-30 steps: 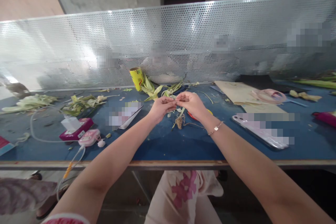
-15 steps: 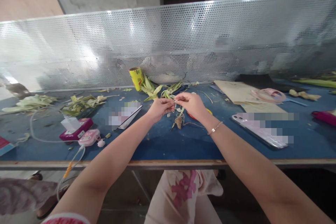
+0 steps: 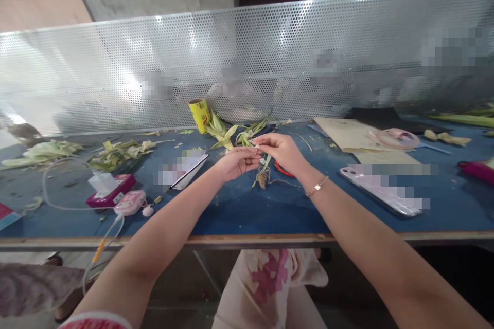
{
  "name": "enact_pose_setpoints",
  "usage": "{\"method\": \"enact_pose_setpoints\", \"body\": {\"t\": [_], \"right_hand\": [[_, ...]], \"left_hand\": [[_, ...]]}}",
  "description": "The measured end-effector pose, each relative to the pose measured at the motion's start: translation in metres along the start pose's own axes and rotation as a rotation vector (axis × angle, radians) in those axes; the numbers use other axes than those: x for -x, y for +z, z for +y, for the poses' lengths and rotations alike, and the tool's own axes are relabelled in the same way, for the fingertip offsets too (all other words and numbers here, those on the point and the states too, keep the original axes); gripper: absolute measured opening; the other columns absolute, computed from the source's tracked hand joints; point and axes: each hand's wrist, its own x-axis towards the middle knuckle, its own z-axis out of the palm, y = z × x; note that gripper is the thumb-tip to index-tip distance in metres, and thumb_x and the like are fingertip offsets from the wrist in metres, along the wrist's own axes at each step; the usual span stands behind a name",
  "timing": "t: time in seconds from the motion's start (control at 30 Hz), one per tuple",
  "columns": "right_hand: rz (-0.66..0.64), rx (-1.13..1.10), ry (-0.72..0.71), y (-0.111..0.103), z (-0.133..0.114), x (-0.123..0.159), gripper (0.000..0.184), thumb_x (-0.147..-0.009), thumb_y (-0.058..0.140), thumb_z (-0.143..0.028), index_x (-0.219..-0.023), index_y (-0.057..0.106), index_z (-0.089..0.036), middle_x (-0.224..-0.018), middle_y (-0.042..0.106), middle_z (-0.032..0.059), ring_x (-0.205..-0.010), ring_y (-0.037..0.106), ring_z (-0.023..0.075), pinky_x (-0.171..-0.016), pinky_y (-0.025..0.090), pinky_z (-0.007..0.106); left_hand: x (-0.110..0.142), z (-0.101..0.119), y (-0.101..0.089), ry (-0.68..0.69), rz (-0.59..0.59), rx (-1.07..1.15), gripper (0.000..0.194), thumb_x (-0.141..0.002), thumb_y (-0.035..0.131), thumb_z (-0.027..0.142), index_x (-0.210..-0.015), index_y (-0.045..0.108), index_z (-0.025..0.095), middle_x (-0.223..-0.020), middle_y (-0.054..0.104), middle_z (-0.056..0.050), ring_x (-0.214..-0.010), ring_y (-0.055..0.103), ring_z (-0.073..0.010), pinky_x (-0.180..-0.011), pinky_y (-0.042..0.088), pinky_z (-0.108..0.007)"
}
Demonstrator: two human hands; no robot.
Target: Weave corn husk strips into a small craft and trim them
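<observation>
My right hand is closed in a pinch on a thin, pale corn husk strip, mostly hidden by the fingers. My left hand is just below and beside it, palm turned up, fingers stretched out loosely near the right fingertips. A green husk piece hangs under the right hand. Behind the hands lie curled green corn husks and a leafy husk bundle. Nearer to me rests a small brown twine-wrapped bundle with a loose cord. A red round object is partly hidden by my right hand.
A yellow cardboard tube stands by the perforated metal screen. Phones, a magenta power strip with a white cable, husk piles and brown paper lie on the blue table. People sit behind the screen.
My left hand's fingers have uncurled and spread, with the palm turning further up. My right hand stays in its pinch, shifted slightly left. The view has moved a little.
</observation>
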Motion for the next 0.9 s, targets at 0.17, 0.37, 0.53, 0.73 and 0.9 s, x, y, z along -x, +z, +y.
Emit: {"method": "enact_pose_setpoints", "body": {"t": [0.17, 0.37, 0.53, 0.73, 0.9], "right_hand": [[0.019, -0.118, 0.0, 0.0003, 0.0018, -0.0002, 0.019, -0.068, 0.069, -0.028, -0.086, 0.068, -0.021, -0.093, 0.072, 0.0052, -0.092, 0.065, 0.0193, -0.09, 0.05, 0.041], [0.036, -0.192, -0.003, 0.0014, 0.0068, -0.0012, 0.02, -0.068, 0.07, -0.029, -0.086, 0.067, -0.021, -0.094, 0.071, 0.005, -0.092, 0.065, 0.0188, -0.091, 0.049, 0.04], [0.042, -0.24, -0.011, 0.0009, 0.009, -0.0016, 0.02, -0.068, 0.069, -0.026, -0.088, 0.067, -0.021, -0.094, 0.071, 0.005, -0.093, 0.065, 0.0188, -0.092, 0.049, 0.04], [0.035, -0.259, 0.014, 0.0018, 0.0072, -0.0013, 0.021, -0.066, 0.07, -0.026, -0.086, 0.067, -0.021, -0.093, 0.071, 0.0048, -0.092, 0.065, 0.0185, -0.091, 0.049, 0.04], [0.028, -0.274, 0.026, 0.0016, 0.0072, -0.0011, 0.02, -0.065, 0.071, -0.025, -0.084, 0.068, -0.02, -0.089, 0.071, 0.0043, -0.087, 0.065, 0.0174, -0.088, 0.05, 0.039]], "left_hand": [[-0.0006, -0.001, -0.0019, 0.004, -0.068, -0.021, 0.006, -0.075, 0.067, 0.015, -0.074, 0.066, 0.01, -0.059, 0.062, -0.003, -0.054, 0.059, -0.0063, -0.058, 0.051, -0.017], [0.0027, 0.0007, 0.0004, -0.007, -0.105, -0.028, 0.013, -0.076, 0.068, 0.024, -0.074, 0.067, 0.011, -0.06, 0.062, -0.003, -0.054, 0.057, -0.0065, -0.056, 0.049, -0.018], [0.0033, 0.0001, 0.0003, -0.004, -0.107, -0.017, 0.015, -0.079, 0.064, 0.025, -0.078, 0.067, 0.011, -0.063, 0.062, -0.004, -0.056, 0.058, -0.0077, -0.06, 0.05, -0.02], [0.0033, 0.0006, -0.0011, -0.029, -0.131, -0.006, 0.015, -0.082, 0.058, 0.023, -0.077, 0.066, 0.012, -0.063, 0.063, -0.005, -0.056, 0.058, -0.0085, -0.062, 0.05, -0.021], [0.0015, 0.0015, 0.0012, -0.055, -0.11, 0.013, 0.029, -0.085, 0.052, 0.035, -0.076, 0.066, 0.011, -0.073, 0.067, -0.011, -0.069, 0.064, -0.0147, -0.072, 0.051, -0.029]]}}
